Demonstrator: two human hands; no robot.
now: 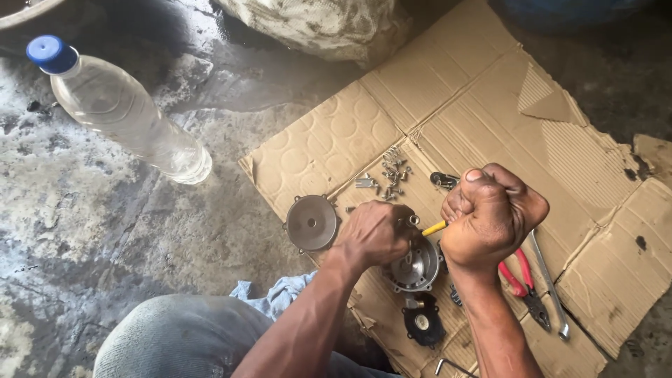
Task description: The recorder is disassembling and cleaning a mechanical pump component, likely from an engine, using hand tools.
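Right grip (490, 220) fisted tight round a yellow-handled screwdriver (434, 228) angled into the round metal housing (416, 266) on the cardboard sheet (476, 105), left grip (374, 234) clamped over the housing's rim; loose screws (392, 175) lie just beyond.

Upper left, on its side on the wet grey concrete floor (84, 231): clear plastic bottle (126, 115), long and round, blue screw cap (52, 53) pointing to the top left corner, base towards the middle; no label band to be made out on its wall. Right half, spread flat on the same floor: flattened cardboard box (490, 91), plain brown, creased along the old folds, ring-shaped dents pressed into the left flap, outer skin torn off in a patch near the top right, edges ragged, dark spots at the far right. Top middle, just beyond the cardboard's upper edge: dirty whitish woven sack (315, 28), bulging, cut off by the frame
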